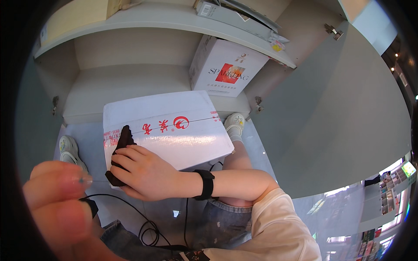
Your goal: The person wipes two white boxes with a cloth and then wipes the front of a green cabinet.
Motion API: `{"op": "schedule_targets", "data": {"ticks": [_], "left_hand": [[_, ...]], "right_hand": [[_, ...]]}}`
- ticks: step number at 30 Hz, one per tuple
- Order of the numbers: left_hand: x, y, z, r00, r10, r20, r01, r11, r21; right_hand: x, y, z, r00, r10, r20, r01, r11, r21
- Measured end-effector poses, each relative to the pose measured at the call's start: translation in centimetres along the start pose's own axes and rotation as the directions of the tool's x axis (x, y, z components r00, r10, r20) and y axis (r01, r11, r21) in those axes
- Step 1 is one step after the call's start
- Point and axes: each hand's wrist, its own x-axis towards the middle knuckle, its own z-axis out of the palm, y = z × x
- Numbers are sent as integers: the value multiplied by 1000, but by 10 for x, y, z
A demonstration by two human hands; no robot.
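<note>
A dark brown cloth point(123, 139) lies bunched under my right hand point(143, 171), whose fingers curl over it at the left end of a white cardboard carton point(183, 143). The carton bears red printing, and a seam runs along its top. It sits between my feet, in front of the cabinet. My left hand point(62, 202) is large and blurred at the lower left, close to the camera. Its fingers are bent, and whether they hold anything cannot be made out. A black band circles my right wrist.
Behind the carton stands a grey cabinet point(130, 76), its right door point(336, 114) swung wide. A white sparkling-drink carton point(228, 70) is on its lower shelf; a flat box point(235, 21) lies above. A black cable point(148, 225) loops over the tiled floor near my legs.
</note>
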Motion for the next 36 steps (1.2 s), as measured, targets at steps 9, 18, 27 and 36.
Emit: {"op": "schedule_targets", "data": {"ticks": [9, 18, 27, 36], "left_hand": [[0, -2, 18, 946, 16, -324, -15, 1000, 6], [-4, 3, 3, 991, 61, -115, -58, 998, 29], [2, 5, -4, 985, 112, 128, -111, 994, -15], [36, -63, 50, 980, -198, -22, 197, 980, -28]], "right_hand": [[0, 3, 0, 1000, -2, -28, 2, 1000, -22], [5, 2, -1, 1000, -10, 10, 10, 999, -37], [3, -2, -5, 999, 31, 43, -30, 999, -27], [-4, 8, -6, 1000, 10, -9, -11, 998, -65]]}}
